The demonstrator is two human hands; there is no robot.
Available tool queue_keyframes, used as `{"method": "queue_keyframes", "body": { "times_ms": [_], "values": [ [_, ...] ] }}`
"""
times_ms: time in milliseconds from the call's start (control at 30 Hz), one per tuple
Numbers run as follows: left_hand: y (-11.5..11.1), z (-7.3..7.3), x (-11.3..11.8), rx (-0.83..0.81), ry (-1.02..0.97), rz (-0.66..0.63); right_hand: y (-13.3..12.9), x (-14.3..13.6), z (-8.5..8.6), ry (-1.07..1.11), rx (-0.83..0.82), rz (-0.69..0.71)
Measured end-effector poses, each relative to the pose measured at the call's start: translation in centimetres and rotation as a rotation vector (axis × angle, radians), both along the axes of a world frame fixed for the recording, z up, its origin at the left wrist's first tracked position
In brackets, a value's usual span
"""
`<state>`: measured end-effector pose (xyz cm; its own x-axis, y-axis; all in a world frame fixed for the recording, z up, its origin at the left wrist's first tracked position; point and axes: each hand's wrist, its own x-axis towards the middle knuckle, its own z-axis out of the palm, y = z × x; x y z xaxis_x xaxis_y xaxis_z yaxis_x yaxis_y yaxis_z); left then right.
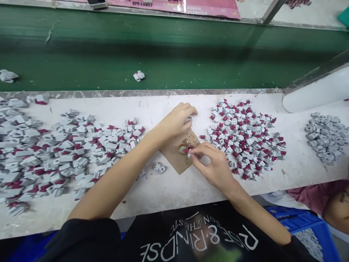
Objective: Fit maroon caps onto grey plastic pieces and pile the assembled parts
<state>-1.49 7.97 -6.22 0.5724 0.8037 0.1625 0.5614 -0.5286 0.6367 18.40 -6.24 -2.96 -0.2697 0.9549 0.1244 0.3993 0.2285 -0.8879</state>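
My left hand [181,118] is over the far part of a brown board [180,163], its fingers curled round a small pale piece that is mostly hidden. From the right, my right hand [212,163] pinches a small white and dark red piece [188,151] just above the board. Beside those fingertips a round, pale-centred thing with a beaded rim [181,148] lies on the board. A pile of white and red pieces [245,138] sits to the right of my right hand, and a larger spread of grey and red pieces [81,145] lies left of my left forearm.
Beyond the white table [152,203] runs a green belt [95,54] with a small piece cluster [139,75]. A grey pile [327,136] and a white tube [316,91] are at the right. Another person's arm [338,207] shows near a blue crate [308,222].
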Motion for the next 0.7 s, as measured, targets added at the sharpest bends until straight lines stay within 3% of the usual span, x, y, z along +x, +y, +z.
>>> {"method": "queue_keyframes", "body": {
  "times_ms": [167, 267, 400, 567, 700],
  "values": [
    [-0.1, -0.4, -0.2, -0.056, -0.012, 0.146, 0.1, 0.1, 0.3, 0.016, -0.035, -0.010],
    [0.0, -0.1, 0.0, -0.075, -0.025, 0.160, 0.0, 0.0, 0.6, 0.017, -0.046, -0.019],
    [-0.4, 0.6, 0.3, -0.214, -0.215, 0.193, -0.3, 0.2, 1.1, 0.051, -0.095, -0.030],
    [-1.8, 2.9, 0.1, -0.388, -0.548, 0.230, 1.0, 1.9, 1.5, 0.271, -0.307, -0.193],
    [-3.3, 5.7, -0.4, -0.441, -0.617, 0.296, 3.5, 3.5, 2.0, 0.509, -0.431, -0.259]
  ]
}}
